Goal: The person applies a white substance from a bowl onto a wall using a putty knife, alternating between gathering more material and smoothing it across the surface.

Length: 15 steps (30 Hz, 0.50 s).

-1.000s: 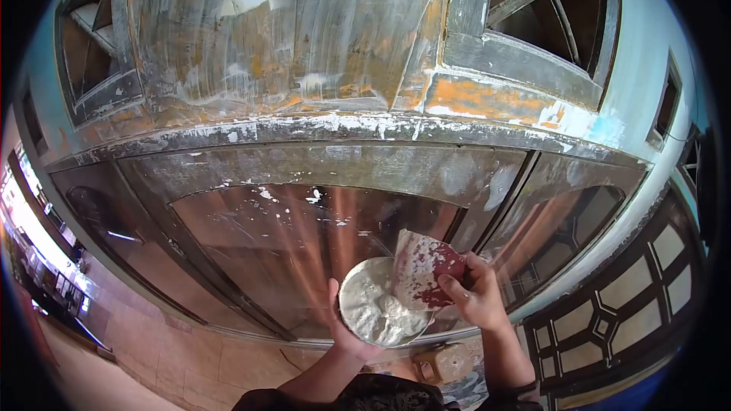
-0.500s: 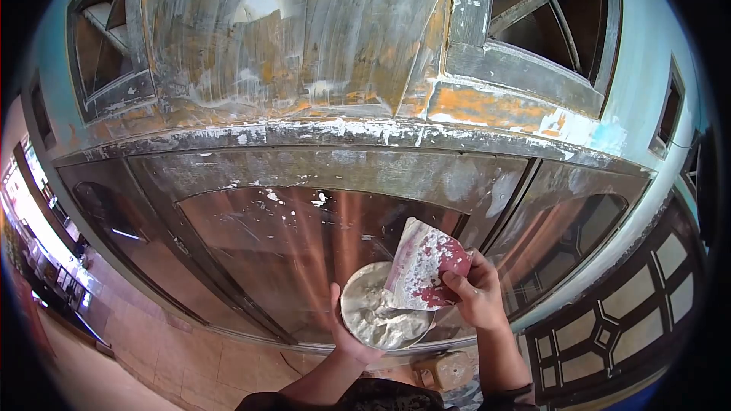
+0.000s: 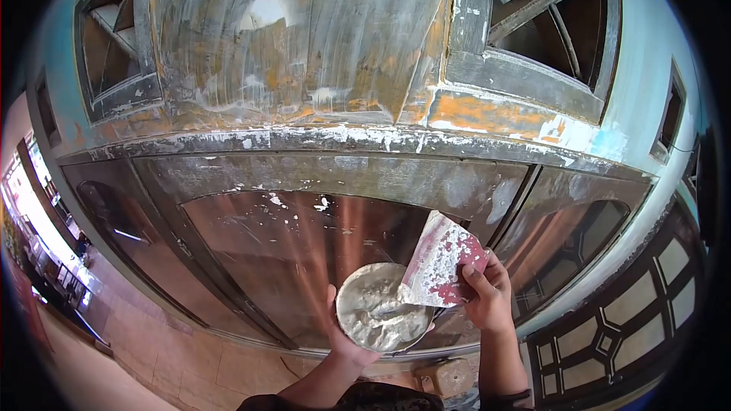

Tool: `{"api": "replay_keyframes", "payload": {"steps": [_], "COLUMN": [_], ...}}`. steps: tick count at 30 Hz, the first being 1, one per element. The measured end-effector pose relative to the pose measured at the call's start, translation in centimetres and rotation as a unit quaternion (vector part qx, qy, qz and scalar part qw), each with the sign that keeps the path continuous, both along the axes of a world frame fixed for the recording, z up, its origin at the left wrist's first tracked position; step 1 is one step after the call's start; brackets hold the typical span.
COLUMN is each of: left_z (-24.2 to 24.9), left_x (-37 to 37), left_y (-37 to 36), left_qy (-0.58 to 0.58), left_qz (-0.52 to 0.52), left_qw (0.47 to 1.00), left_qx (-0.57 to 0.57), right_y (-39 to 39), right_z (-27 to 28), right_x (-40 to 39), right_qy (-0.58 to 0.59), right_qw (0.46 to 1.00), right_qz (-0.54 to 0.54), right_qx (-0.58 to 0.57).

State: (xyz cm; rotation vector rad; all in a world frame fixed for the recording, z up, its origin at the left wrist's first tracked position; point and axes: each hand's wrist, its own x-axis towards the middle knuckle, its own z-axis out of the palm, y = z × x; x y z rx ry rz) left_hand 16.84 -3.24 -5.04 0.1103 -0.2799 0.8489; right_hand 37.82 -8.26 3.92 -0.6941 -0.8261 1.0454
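Note:
My left hand (image 3: 352, 346) holds a round bowl (image 3: 347, 310) from beneath, with fingers at its left and right sides. Thick whitish paste (image 3: 388, 327) fills its lower part, ridged and smeared. My right hand (image 3: 491, 297) pinches a flat red scraper (image 3: 449, 266) crusted with white paste, thumb on its near face. The scraper's lower left corner overlaps the bowl's right edge; whether it touches the paste I cannot tell. Just beyond both hands is a glazed wooden door (image 3: 259, 236) with white specks.
Above stands a worn wooden panel (image 3: 343, 38) with orange and white patches, over a paint-chipped ledge (image 3: 304, 137). Openings with crossed bars flank it. A small stool-like object (image 3: 449, 377) sits on the floor below. At right is a dark patterned grille (image 3: 609, 327); tiled floor (image 3: 183, 354) extends left.
My right hand and the scraper have shifted slightly right, uncovering more of the bowl's inside. The bowl has moved very little, and my left hand still holds it.

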Motion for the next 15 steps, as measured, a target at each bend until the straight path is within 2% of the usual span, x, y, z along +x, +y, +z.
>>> {"api": "replay_keyframes", "payload": {"steps": [3, 5, 6, 7, 9, 13, 15], "left_z": [0.1, 0.6, 0.4, 0.4, 0.9, 0.6, 0.6], "left_x": [0.0, 0.1, 0.0, 0.0, 0.0, 0.0, -0.1], "left_y": [0.0, -0.1, 0.1, 0.1, 0.0, 0.0, 0.1], "left_qy": [0.009, -0.029, 0.026, 0.025, 0.041, 0.066, 0.014], "left_qz": [0.006, -0.013, 0.008, 0.008, 0.012, 0.028, 0.01], "left_qw": [1.0, 0.999, 1.0, 1.0, 0.999, 0.997, 1.0], "left_qx": [-0.02, 0.0, -0.003, -0.002, 0.002, -0.012, -0.015], "right_y": [0.3, 0.3, 0.3, 0.1, -0.3, 0.1, 0.2], "right_z": [-0.1, -0.3, -0.4, -0.2, 0.6, 0.7, 0.9], "right_x": [-0.2, -0.3, -0.1, -0.1, -0.3, -0.8, -0.7], "right_qy": [-0.032, -0.025, -0.033, -0.034, -0.004, 0.036, 0.07], "right_qw": [0.999, 0.999, 0.999, 0.999, 0.999, 0.997, 0.993], "right_qz": [-0.015, -0.007, 0.006, 0.005, 0.046, 0.048, 0.062], "right_qx": [0.012, 0.025, 0.026, 0.027, -0.018, -0.041, -0.076]}}
